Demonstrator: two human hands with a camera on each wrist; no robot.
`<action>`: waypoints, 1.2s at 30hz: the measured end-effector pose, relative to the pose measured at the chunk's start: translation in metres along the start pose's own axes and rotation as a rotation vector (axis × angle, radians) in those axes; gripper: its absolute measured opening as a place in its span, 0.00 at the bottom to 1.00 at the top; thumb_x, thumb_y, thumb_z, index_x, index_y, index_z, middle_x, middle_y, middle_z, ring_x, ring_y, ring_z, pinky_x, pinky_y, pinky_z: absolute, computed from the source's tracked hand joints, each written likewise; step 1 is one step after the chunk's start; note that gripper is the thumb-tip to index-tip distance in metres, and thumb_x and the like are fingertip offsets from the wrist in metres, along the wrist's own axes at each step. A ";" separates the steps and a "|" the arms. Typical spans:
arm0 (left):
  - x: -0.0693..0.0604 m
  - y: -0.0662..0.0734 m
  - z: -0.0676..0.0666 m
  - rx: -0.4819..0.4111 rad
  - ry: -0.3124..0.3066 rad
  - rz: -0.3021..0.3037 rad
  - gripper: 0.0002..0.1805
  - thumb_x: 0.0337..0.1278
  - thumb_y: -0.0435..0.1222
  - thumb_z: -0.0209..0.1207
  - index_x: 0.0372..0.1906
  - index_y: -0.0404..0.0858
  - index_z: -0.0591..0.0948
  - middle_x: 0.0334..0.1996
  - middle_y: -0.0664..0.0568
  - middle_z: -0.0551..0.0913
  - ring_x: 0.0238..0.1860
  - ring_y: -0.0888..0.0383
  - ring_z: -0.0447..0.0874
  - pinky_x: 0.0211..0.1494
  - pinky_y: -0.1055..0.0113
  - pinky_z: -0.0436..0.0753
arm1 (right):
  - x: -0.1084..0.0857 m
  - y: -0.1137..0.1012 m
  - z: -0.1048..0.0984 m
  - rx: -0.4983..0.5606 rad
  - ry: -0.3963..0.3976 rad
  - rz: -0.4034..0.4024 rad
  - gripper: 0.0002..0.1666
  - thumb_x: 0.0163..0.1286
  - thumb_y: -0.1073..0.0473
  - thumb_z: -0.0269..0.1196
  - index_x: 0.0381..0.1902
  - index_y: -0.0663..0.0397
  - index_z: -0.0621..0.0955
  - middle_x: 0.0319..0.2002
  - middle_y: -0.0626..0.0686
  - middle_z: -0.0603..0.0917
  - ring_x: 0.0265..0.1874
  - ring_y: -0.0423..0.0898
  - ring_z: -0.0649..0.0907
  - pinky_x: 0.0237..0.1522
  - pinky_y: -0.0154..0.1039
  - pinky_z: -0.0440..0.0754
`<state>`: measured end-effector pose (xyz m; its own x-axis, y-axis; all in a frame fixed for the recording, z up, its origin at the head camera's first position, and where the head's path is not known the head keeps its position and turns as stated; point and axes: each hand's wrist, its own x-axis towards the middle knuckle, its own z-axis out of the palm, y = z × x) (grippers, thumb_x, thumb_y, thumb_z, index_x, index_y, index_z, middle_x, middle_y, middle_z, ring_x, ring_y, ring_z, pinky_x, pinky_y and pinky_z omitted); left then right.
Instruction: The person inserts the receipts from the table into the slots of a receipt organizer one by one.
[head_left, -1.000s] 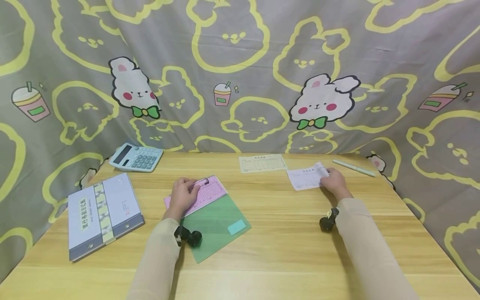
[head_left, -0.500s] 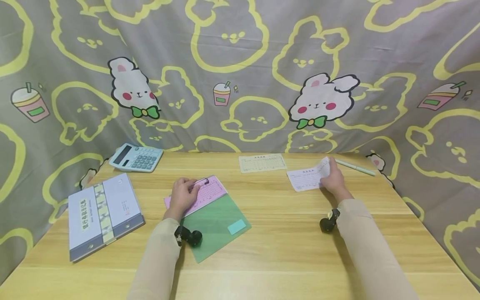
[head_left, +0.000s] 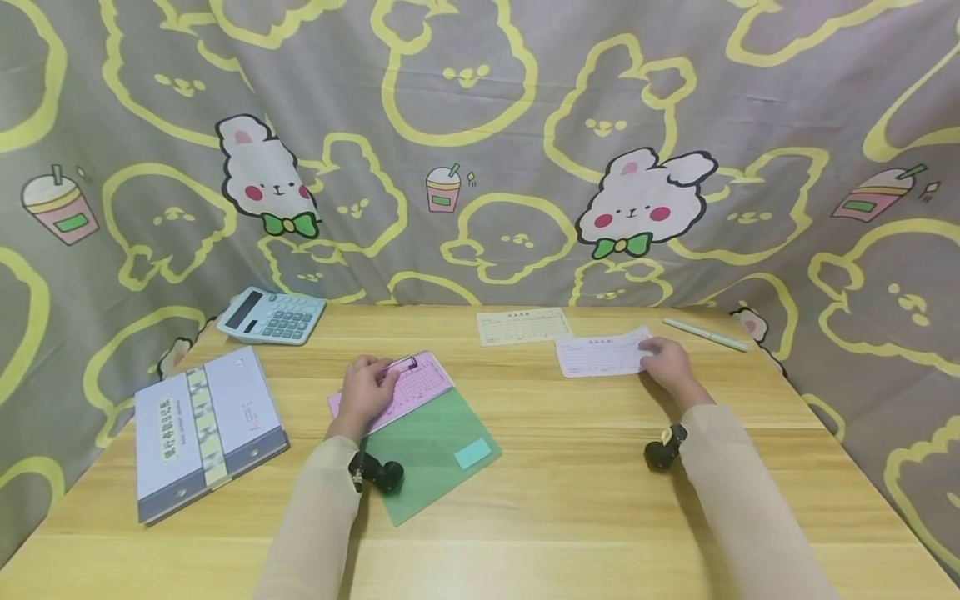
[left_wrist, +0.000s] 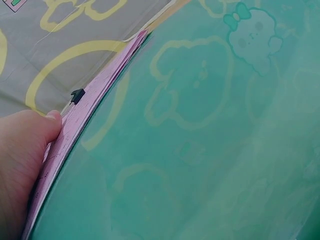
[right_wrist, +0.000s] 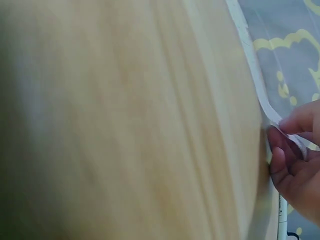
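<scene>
My left hand rests on a pink printed slip with a black clip at its top edge, lying on a green translucent folder. In the left wrist view the thumb of the left hand lies against the pink paper. At the right, my right hand pinches the right edge of a white printed slip, whose right end is slightly raised. The right wrist view shows the fingers of the right hand curled at the edge of the white paper.
A yellowish slip lies behind the white one, their edges close together. A pale pen is at the back right. The calculator stands at the back left, with a thick binder in front. A patterned curtain hangs behind the table.
The white slip has shifted left, and its right end, curled up before, now lies flatter. My right hand has lowered and stays at its edge. The left hand has not visibly moved.
</scene>
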<state>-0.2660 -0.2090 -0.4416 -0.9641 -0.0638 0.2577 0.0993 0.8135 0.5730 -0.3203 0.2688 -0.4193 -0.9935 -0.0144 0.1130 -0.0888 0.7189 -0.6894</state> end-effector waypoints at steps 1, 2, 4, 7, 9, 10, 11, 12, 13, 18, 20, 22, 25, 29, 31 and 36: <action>0.000 0.000 0.000 -0.002 0.000 -0.001 0.20 0.54 0.41 0.52 0.50 0.34 0.74 0.41 0.43 0.68 0.46 0.47 0.62 0.49 0.54 0.63 | -0.001 0.000 0.000 0.001 -0.011 -0.007 0.23 0.48 0.71 0.51 0.45 0.75 0.72 0.48 0.73 0.68 0.48 0.64 0.66 0.50 0.55 0.60; 0.000 0.000 0.000 -0.001 0.000 -0.002 0.20 0.54 0.41 0.52 0.50 0.34 0.75 0.41 0.43 0.68 0.46 0.47 0.62 0.49 0.54 0.62 | -0.002 0.000 -0.001 0.007 -0.023 -0.012 0.22 0.48 0.71 0.50 0.44 0.75 0.72 0.48 0.73 0.69 0.48 0.64 0.67 0.49 0.54 0.61; 0.000 -0.001 0.001 0.001 0.003 -0.001 0.20 0.54 0.41 0.52 0.50 0.34 0.75 0.41 0.43 0.69 0.46 0.48 0.62 0.49 0.54 0.63 | -0.004 -0.001 -0.002 0.002 -0.045 -0.023 0.21 0.49 0.71 0.50 0.43 0.75 0.73 0.47 0.72 0.69 0.45 0.62 0.69 0.46 0.52 0.65; 0.000 -0.001 0.001 -0.001 0.008 0.001 0.20 0.54 0.41 0.52 0.49 0.34 0.75 0.41 0.43 0.69 0.46 0.48 0.62 0.49 0.55 0.63 | -0.008 -0.003 -0.004 0.064 -0.098 -0.012 0.22 0.50 0.73 0.48 0.45 0.76 0.72 0.46 0.73 0.70 0.38 0.57 0.74 0.38 0.45 0.74; -0.001 -0.001 0.001 -0.006 0.008 0.003 0.20 0.54 0.41 0.53 0.49 0.34 0.75 0.41 0.43 0.69 0.46 0.47 0.62 0.49 0.54 0.63 | -0.011 -0.005 -0.004 0.122 -0.126 0.005 0.22 0.51 0.75 0.46 0.47 0.77 0.71 0.46 0.73 0.70 0.31 0.52 0.77 0.31 0.40 0.77; -0.001 -0.001 0.001 -0.010 0.009 0.005 0.20 0.54 0.41 0.53 0.49 0.33 0.75 0.41 0.43 0.69 0.46 0.47 0.62 0.49 0.54 0.63 | -0.013 -0.006 -0.004 0.157 -0.137 0.012 0.22 0.51 0.75 0.46 0.47 0.77 0.70 0.46 0.73 0.70 0.29 0.50 0.78 0.29 0.38 0.77; -0.001 -0.001 0.001 -0.012 0.008 0.005 0.20 0.54 0.40 0.53 0.49 0.33 0.75 0.41 0.43 0.69 0.46 0.47 0.62 0.48 0.54 0.63 | -0.015 -0.007 -0.005 0.195 -0.150 0.024 0.23 0.52 0.76 0.46 0.48 0.77 0.69 0.46 0.73 0.69 0.26 0.48 0.78 0.27 0.36 0.78; -0.001 0.000 0.001 -0.015 0.008 0.003 0.20 0.54 0.40 0.53 0.49 0.33 0.75 0.40 0.43 0.69 0.46 0.47 0.62 0.48 0.54 0.63 | -0.017 -0.009 -0.005 0.220 -0.157 0.022 0.23 0.53 0.76 0.46 0.49 0.77 0.69 0.46 0.74 0.69 0.24 0.46 0.78 0.27 0.35 0.78; -0.001 -0.001 0.001 -0.017 0.007 0.004 0.20 0.53 0.40 0.53 0.49 0.33 0.75 0.40 0.43 0.69 0.46 0.47 0.62 0.48 0.54 0.63 | -0.018 -0.010 -0.006 0.235 -0.156 0.020 0.23 0.53 0.76 0.46 0.49 0.77 0.69 0.46 0.74 0.69 0.24 0.44 0.78 0.26 0.34 0.78; 0.001 -0.002 0.000 -0.027 0.004 0.010 0.20 0.53 0.40 0.53 0.49 0.33 0.75 0.40 0.43 0.69 0.45 0.47 0.63 0.48 0.54 0.63 | -0.027 -0.021 -0.004 0.297 -0.128 -0.024 0.20 0.55 0.74 0.50 0.49 0.74 0.71 0.42 0.72 0.73 0.24 0.42 0.78 0.27 0.33 0.77; 0.002 -0.002 0.000 -0.029 0.001 0.016 0.19 0.53 0.40 0.54 0.48 0.33 0.75 0.41 0.42 0.69 0.45 0.47 0.63 0.48 0.54 0.63 | -0.028 -0.026 -0.002 0.326 -0.117 -0.044 0.20 0.55 0.73 0.52 0.48 0.72 0.72 0.41 0.70 0.74 0.25 0.44 0.78 0.27 0.34 0.77; 0.002 -0.003 -0.001 -0.032 -0.002 0.021 0.19 0.53 0.39 0.54 0.48 0.32 0.75 0.41 0.41 0.69 0.45 0.46 0.64 0.48 0.53 0.63 | -0.029 -0.031 0.002 0.358 -0.120 -0.060 0.19 0.56 0.72 0.53 0.48 0.71 0.72 0.40 0.69 0.75 0.26 0.46 0.78 0.26 0.35 0.77; 0.001 -0.002 -0.003 -0.038 0.000 0.021 0.19 0.52 0.39 0.54 0.48 0.31 0.76 0.41 0.41 0.70 0.45 0.45 0.64 0.48 0.53 0.63 | -0.030 -0.042 0.009 0.419 -0.138 -0.089 0.20 0.56 0.73 0.53 0.48 0.73 0.71 0.42 0.70 0.74 0.27 0.48 0.79 0.28 0.36 0.77; 0.001 -0.001 -0.006 -0.048 0.001 0.019 0.19 0.52 0.39 0.55 0.47 0.31 0.76 0.41 0.40 0.70 0.45 0.45 0.65 0.49 0.53 0.63 | -0.029 -0.057 0.021 0.505 -0.175 -0.107 0.20 0.56 0.75 0.52 0.49 0.75 0.69 0.46 0.71 0.71 0.27 0.45 0.80 0.33 0.38 0.77; 0.001 -0.001 -0.006 -0.052 -0.004 0.019 0.19 0.52 0.39 0.55 0.47 0.31 0.76 0.41 0.40 0.70 0.45 0.45 0.65 0.49 0.53 0.63 | -0.028 -0.064 0.029 0.551 -0.195 -0.109 0.20 0.56 0.76 0.52 0.49 0.76 0.69 0.46 0.71 0.71 0.28 0.44 0.80 0.36 0.40 0.77; 0.002 0.000 -0.007 -0.069 -0.016 0.015 0.19 0.51 0.38 0.55 0.47 0.31 0.76 0.40 0.40 0.70 0.44 0.44 0.65 0.48 0.53 0.63 | -0.029 -0.083 0.050 0.609 -0.249 -0.127 0.20 0.55 0.77 0.51 0.48 0.77 0.69 0.44 0.71 0.72 0.29 0.44 0.80 0.38 0.42 0.76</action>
<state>-0.2658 -0.2129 -0.4358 -0.9661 -0.0419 0.2549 0.1305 0.7724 0.6216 -0.2875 0.1746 -0.4007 -0.9530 -0.2853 0.1020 -0.1582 0.1816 -0.9706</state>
